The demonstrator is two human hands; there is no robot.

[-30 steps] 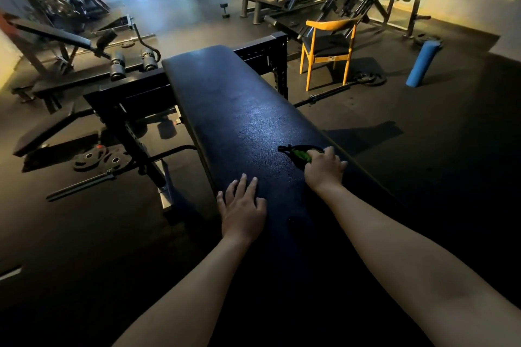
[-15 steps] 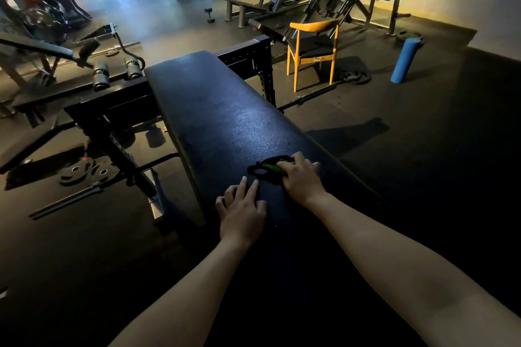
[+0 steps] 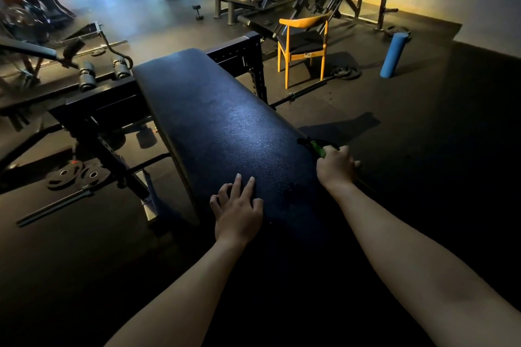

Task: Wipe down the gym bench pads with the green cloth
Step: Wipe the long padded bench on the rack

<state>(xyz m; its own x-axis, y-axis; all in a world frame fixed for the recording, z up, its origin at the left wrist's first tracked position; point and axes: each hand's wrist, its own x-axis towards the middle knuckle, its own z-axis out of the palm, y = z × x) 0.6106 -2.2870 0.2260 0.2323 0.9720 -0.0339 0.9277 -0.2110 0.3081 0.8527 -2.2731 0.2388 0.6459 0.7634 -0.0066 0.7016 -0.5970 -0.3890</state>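
A long black padded bench [image 3: 225, 121] runs away from me in dim light. My right hand [image 3: 335, 167] sits at the pad's right edge and presses the green cloth [image 3: 320, 148] onto it; only a dark bunch with a green strip shows beyond my fingers. My left hand [image 3: 239, 211] rests flat on the near left part of the pad, fingers spread, holding nothing.
Left of the bench stand a black rack frame [image 3: 93, 110], weight plates [image 3: 76, 176] and a bar on the floor. To the right are a yellow chair [image 3: 304, 45], a barbell [image 3: 310, 87] and an upright blue foam roller [image 3: 393, 55]. More machines fill the back.
My right hand slid the cloth left toward my left hand, then back across to the pad's right edge. My left hand has stayed in place on the pad.
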